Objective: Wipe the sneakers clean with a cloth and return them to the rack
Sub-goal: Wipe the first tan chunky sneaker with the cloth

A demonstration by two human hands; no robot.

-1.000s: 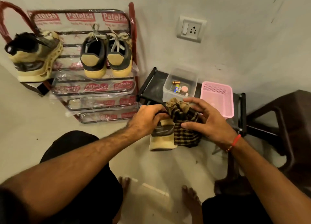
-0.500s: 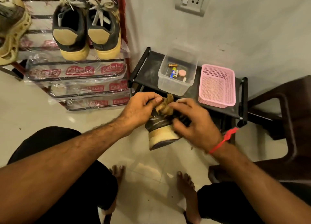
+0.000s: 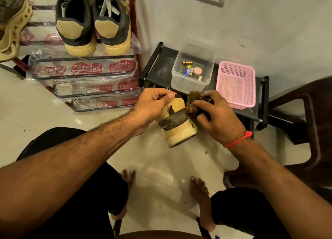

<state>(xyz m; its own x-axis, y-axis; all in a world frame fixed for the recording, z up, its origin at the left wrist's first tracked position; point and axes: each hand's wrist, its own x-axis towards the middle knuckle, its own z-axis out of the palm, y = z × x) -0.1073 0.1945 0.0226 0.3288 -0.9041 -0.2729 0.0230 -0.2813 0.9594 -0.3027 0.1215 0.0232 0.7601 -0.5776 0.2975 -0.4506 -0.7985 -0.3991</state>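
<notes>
- You are seated with your bare feet point(image 3: 201, 190) on the tiled floor point(image 3: 53, 116), which keeps your lap free and puts the work out in front of your knees.
- Your left hand point(image 3: 152, 105) is clamped around the upper end of the sneaker point(image 3: 177, 125), thumb across the top. It holds the shoe in the air between your knees and the low black bench point(image 3: 161, 64), toe end toward you, so the side faces the other hand.
- Your right hand point(image 3: 217, 116) is bunched tight around the cloth point(image 3: 193, 102), pressing the wad against the sneaker's right side near the dark band. A balled cloth puts more pressure on one spot, which suits rubbing at grime there.
- By my reading you are mid-wipe on this shoe; the pale sole edge nearest you looks marked at its rim, so it may want a pass before you put it back.
- Beyond your hands, the bench carries a clear plastic box point(image 3: 193, 68) of batteries and small bits, with a pink basket point(image 3: 236, 84) just beside it.
- Farther left, the rack point(image 3: 84, 73) stands against the wall. A matching pair of sneakers point(image 3: 93, 23) sits heels-out on an upper rail, and another shoe point(image 3: 12, 26) hangs at the left edge; the lower rails are where yours could go.
</notes>
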